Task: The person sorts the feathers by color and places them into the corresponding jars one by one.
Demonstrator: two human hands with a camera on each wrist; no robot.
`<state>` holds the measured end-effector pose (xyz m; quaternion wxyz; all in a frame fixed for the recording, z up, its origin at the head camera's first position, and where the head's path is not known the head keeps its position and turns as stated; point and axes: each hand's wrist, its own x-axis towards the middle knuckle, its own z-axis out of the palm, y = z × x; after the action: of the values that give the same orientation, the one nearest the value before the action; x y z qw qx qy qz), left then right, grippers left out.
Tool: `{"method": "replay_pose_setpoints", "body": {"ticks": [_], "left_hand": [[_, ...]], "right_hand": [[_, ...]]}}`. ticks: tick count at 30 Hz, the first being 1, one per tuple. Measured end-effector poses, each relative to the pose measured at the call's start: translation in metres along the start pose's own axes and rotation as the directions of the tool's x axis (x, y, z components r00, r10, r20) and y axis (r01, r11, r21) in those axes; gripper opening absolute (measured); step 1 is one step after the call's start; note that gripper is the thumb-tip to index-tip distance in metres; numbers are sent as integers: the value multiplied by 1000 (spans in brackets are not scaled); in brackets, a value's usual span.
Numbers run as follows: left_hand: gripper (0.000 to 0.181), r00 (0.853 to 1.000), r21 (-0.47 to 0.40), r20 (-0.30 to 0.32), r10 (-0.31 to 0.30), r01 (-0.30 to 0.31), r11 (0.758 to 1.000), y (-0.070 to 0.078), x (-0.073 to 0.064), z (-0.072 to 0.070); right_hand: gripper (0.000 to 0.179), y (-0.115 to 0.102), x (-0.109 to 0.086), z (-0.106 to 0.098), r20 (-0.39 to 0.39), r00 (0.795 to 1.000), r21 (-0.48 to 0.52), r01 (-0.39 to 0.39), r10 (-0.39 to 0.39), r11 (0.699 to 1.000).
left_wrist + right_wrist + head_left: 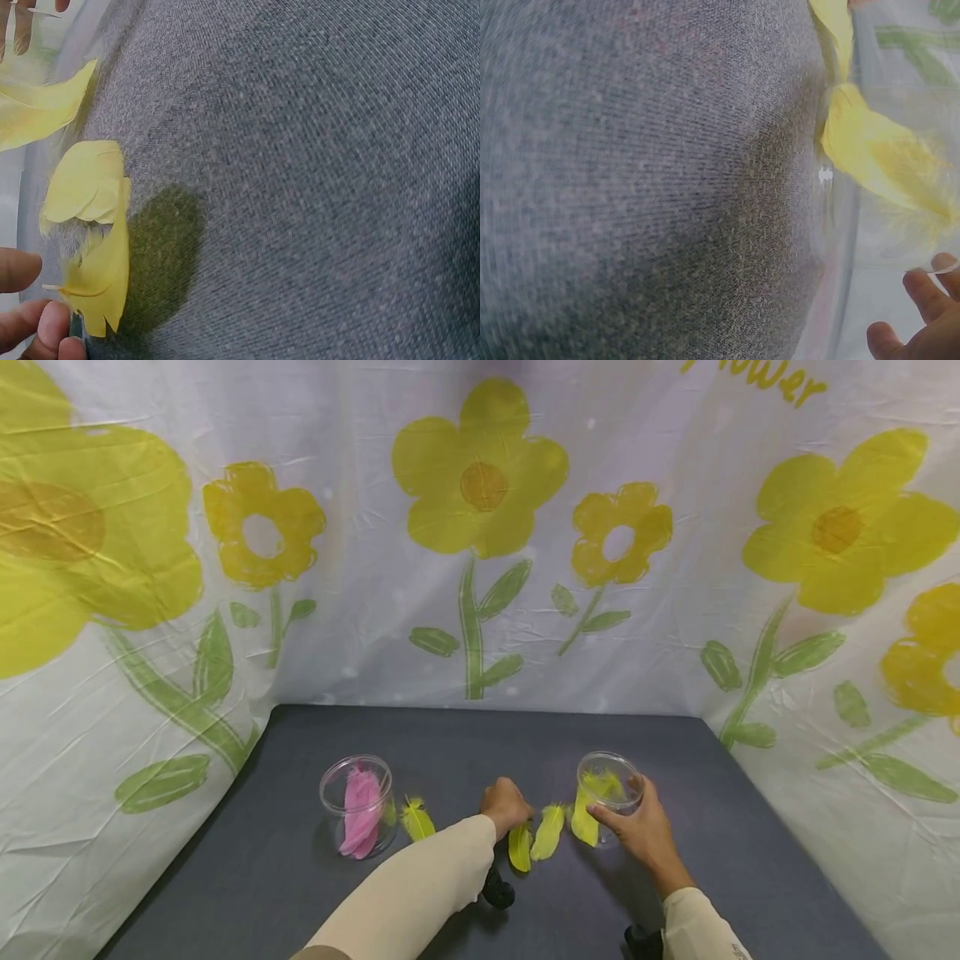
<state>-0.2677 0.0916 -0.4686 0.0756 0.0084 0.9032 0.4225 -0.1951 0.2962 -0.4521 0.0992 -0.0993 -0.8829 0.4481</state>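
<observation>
My left hand (pixel 507 804) is low over the table beside a yellow feather (pixel 519 847). In the left wrist view its thumb and fingertips stand apart, with that feather's quill near the gap. Another yellow feather (pixel 549 832) lies just right of it. My right hand (pixel 640 827) holds a clear plastic cup (pixel 610 762), thumb at the front and fingers around the far right side. Yellow feathers (pixel 587 814) show in this cup, and one stands against its wall in the right wrist view (pixel 885 161).
At left stands another clear cup (pixel 335 827) with pink feathers (pixel 362 810); some yellow shows through its right wall. A yellow feather (pixel 417 818) lies right of it. The table (pixel 240 902) has a dark cloth, backed by a flower-printed curtain (pixel 352 610).
</observation>
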Motion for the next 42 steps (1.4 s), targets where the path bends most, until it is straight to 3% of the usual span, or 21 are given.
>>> {"method": "replay_pose_setpoints", "body": {"ticks": [17,31,37,42], "left_hand": [[12,997,54,9,-76,75,996,-3,-2,7],[10,997,-162,29,-75,78,984,-5,4,-12],[22,999,-224,-7,-53,50,973,0,7,-21],[42,998,-280,-41,-56,42,959,7,10,-31]], "right_hand": [[112,1,-4,4,5,1000,-1,-11,11,1000],[112,0,-1,2,-4,1000,-6,-2,2,1000],[111,-1,-1,1,-2,1000,-5,2,-2,1000],[111,-1,0,1,-4,1000,-7,8,-8,1000]]}}
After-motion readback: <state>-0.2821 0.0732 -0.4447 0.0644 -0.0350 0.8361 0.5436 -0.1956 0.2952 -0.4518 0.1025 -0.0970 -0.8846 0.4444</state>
